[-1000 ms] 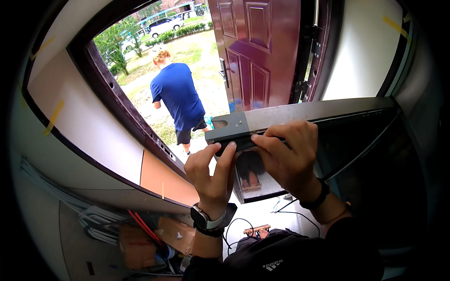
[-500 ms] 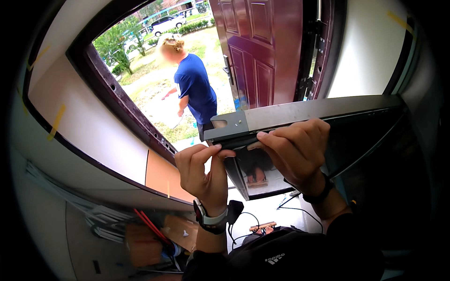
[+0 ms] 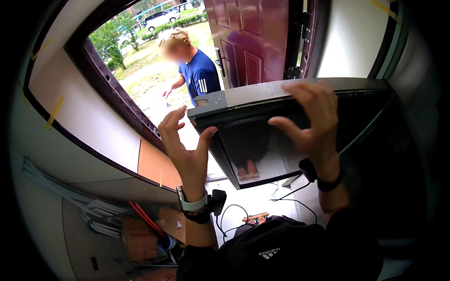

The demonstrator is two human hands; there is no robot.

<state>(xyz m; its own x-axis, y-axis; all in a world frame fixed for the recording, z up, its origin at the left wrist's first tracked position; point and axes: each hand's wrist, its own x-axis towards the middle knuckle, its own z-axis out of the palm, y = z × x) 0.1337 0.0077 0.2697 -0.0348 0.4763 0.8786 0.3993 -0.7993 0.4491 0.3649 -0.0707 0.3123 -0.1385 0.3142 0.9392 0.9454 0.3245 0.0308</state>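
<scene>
A large framed glass panel (image 3: 262, 140) stands tilted in front of me, with a metal top rail (image 3: 255, 93) and dark, reflective glass. At the rail's left end sits a grey notched corner piece (image 3: 211, 102). My left hand (image 3: 185, 150) is open around the panel's left corner, thumb and fingers spread to either side of it; contact cannot be made out. My right hand (image 3: 316, 124) is also open, its slightly blurred fingertips over the top rail and its thumb in front of the glass. Neither hand grips anything. Each wrist wears a band, with a dark block and cable beside it.
Beyond the doorway, a person in a blue shirt (image 3: 199, 77) stands outside near the panel's left corner. A dark red door (image 3: 248, 47) stands ajar behind the panel. Cardboard boxes (image 3: 140, 239), red rods and grey strips (image 3: 61, 187) lie at lower left. Cables trail over the floor.
Both hands have let go of the dark strip along the panel's upper edge and spread apart, fingers opening. The panel appears higher and further left in view. The person outside has turned more toward me.
</scene>
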